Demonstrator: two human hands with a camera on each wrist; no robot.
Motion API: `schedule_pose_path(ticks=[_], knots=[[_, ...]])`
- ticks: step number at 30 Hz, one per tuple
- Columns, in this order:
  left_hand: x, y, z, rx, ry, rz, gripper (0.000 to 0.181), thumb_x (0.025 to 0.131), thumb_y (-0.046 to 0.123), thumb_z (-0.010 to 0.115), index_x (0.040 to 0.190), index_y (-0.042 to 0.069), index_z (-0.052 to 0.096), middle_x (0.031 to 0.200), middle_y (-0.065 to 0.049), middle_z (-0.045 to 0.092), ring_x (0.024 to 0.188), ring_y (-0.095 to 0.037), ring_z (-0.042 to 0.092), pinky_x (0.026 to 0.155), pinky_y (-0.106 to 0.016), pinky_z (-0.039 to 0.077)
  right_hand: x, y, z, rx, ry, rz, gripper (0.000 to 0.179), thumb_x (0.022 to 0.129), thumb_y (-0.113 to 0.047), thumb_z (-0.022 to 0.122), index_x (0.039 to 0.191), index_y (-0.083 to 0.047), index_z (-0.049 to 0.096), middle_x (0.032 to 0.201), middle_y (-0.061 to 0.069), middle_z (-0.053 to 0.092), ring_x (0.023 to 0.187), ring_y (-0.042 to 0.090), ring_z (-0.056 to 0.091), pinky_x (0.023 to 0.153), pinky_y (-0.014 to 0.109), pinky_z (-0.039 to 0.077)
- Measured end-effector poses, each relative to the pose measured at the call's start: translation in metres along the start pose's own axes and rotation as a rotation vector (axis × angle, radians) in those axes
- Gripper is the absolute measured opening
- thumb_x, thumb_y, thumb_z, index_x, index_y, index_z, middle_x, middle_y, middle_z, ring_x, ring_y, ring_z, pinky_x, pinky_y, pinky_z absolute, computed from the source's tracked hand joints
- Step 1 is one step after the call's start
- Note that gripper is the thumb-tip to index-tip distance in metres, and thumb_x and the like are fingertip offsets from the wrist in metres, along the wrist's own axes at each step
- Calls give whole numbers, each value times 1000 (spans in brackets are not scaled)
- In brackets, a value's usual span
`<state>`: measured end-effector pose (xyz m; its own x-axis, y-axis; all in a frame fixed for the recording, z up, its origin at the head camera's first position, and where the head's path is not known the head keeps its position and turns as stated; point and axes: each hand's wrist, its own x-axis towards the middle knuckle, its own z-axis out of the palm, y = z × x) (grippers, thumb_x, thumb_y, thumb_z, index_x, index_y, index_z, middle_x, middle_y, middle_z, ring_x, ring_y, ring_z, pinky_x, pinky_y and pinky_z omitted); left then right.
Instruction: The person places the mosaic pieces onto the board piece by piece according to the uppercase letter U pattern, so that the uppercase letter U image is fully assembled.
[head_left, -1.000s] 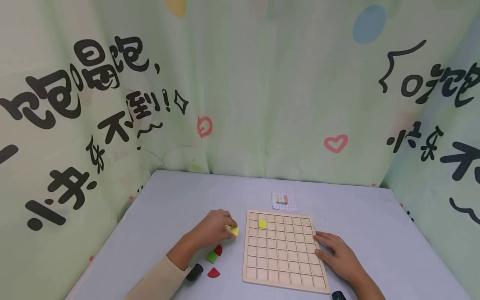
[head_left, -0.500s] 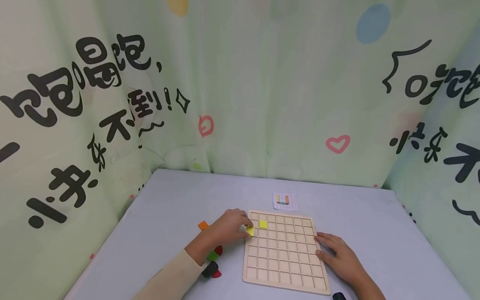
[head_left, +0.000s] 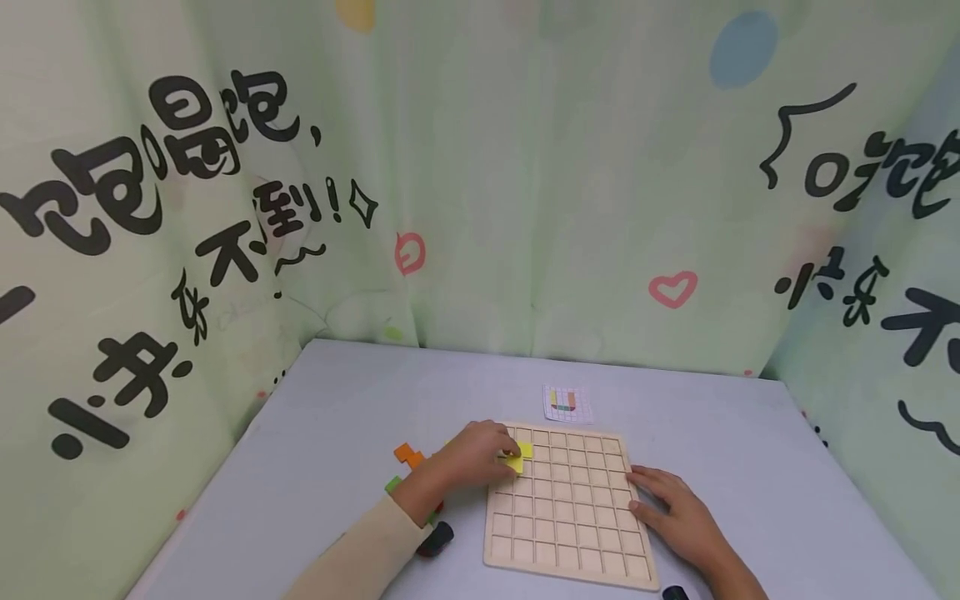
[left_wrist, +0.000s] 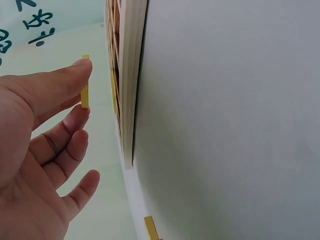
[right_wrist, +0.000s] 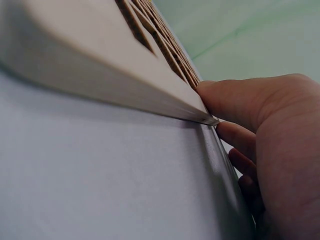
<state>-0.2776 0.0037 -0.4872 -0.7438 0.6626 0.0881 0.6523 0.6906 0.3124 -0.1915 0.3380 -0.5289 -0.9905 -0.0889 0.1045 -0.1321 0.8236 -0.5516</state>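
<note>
Head view high, forward and downward; both wrist views low, close beside the shared board [head_left: 570, 508]

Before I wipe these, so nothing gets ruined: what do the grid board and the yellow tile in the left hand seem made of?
Grid board: probably wood or plywood, smooth, matt; pale tan with darker brown cell walls. Yellow tile: could be painted wood or plastic, matt; even colour, no grain visible.
</note>
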Motion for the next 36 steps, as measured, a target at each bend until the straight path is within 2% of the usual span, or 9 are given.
schedule_pose_path(ticks=[5, 9, 18, 36], knots=[[4, 0, 6, -15, 3, -1, 25, 83, 32, 77, 106, 21, 75, 98, 16, 62, 91, -2, 52, 88, -33, 42, 0, 1, 2, -16, 4, 2, 56, 89, -44, 66, 132, -8, 61, 141, 12, 50, 132, 39, 37, 103, 63, 26], [8, 4, 5, -10, 2, 2, 26, 83, 32, 78, 106, 20, 75, 96, 15, 62, 86, -3, 51, 84, -32, 42, 0, 0, 0, -16, 6, 7, 56, 89, -43, 66, 132, -8, 61, 141, 12, 50, 133, 39, 37, 103, 63, 26], [12, 9, 6, 18, -8, -19, 28, 84, 34, 77, 109, 20, 75, 97, 14, 62, 86, -4, 51, 86, -33, 41, 0, 1, 1, -8, 8, 3, 56, 89, -42, 66, 132, -8, 61, 141, 12, 50, 133, 38, 36, 103, 63, 26], [16, 7, 16, 34, -37, -29, 28, 84, 36, 77, 109, 22, 75, 99, 14, 63, 91, -5, 54, 87, -34, 42, -1, -1, 2, -15, 14, 2, 52, 89, -38, 68, 131, -8, 61, 141, 12, 51, 132, 39, 37, 103, 63, 26]])
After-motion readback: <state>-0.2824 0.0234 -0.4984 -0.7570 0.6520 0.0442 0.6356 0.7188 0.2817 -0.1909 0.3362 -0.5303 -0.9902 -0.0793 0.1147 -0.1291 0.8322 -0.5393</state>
